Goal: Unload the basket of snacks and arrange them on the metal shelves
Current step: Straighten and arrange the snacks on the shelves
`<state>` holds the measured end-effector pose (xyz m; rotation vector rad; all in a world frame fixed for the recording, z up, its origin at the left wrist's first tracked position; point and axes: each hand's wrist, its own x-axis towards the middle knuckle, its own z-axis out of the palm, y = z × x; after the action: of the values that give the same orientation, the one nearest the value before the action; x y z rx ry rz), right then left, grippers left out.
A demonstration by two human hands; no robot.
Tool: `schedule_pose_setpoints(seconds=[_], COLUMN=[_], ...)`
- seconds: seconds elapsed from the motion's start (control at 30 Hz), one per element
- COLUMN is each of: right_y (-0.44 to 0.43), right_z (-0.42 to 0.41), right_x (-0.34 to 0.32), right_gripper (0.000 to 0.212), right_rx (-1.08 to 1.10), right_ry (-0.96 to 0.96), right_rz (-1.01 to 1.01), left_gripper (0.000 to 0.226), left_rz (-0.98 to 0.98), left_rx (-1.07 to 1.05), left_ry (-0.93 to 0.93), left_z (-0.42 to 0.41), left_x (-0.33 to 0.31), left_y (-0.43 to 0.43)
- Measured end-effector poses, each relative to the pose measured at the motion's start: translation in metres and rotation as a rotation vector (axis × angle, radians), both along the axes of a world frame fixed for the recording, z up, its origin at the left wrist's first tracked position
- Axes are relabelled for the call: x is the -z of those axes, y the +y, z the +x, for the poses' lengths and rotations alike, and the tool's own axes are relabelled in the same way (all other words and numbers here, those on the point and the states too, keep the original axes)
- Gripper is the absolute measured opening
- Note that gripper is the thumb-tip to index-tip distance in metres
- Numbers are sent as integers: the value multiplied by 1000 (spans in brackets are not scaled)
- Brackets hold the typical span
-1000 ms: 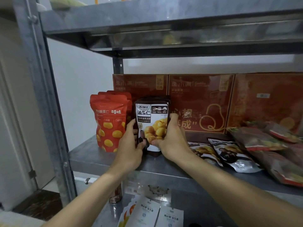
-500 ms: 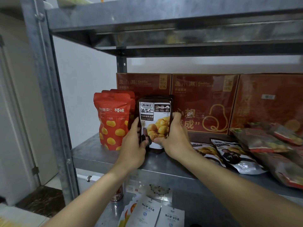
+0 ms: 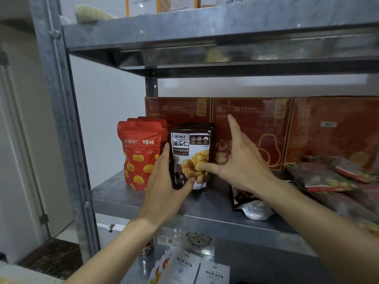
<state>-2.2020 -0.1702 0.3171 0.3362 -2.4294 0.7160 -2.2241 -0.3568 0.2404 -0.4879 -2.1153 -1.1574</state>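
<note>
On the middle shelf (image 3: 205, 210) one dark pouch (image 3: 190, 148) stands upright, more behind it, number unclear. The left hand (image 3: 164, 185) clasps its lower left edge, thumb across the front; the right hand (image 3: 240, 160) is spread apart, thumb touching the pouch. Three red pouches (image 3: 139, 156) stand just left; three red boxes (image 3: 252, 130) line the far side

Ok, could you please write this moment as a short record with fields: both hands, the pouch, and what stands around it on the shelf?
left hand: holds the dark pouch by its left edge, thumb on the front
right hand: open, fingers spread, thumb tip against the pouch's front
dark pouch: upright on the metal shelf, similar pouches behind it
to its left: red pouches, upright in a row
behind: red boxes
to the right: flat packets, lying piled
</note>
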Motion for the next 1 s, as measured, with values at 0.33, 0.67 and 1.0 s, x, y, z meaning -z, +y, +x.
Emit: schedule_pose_setpoints(seconds=[0.33, 0.67, 1.0], right_y=[54, 72, 64], right_z=[30, 32, 46], right_x=[3, 40, 44], right_gripper=[84, 40, 64], right_rx=[66, 129, 85], right_ry=[-102, -288, -205], right_rz=[228, 193, -98], left_gripper=[82, 55, 58], left_rz=[-331, 32, 370], left_rx=[84, 451, 434], left_ry=[-214, -654, -531], left_z=[37, 32, 51], left_x=[-27, -30, -12], left_y=[61, 107, 88])
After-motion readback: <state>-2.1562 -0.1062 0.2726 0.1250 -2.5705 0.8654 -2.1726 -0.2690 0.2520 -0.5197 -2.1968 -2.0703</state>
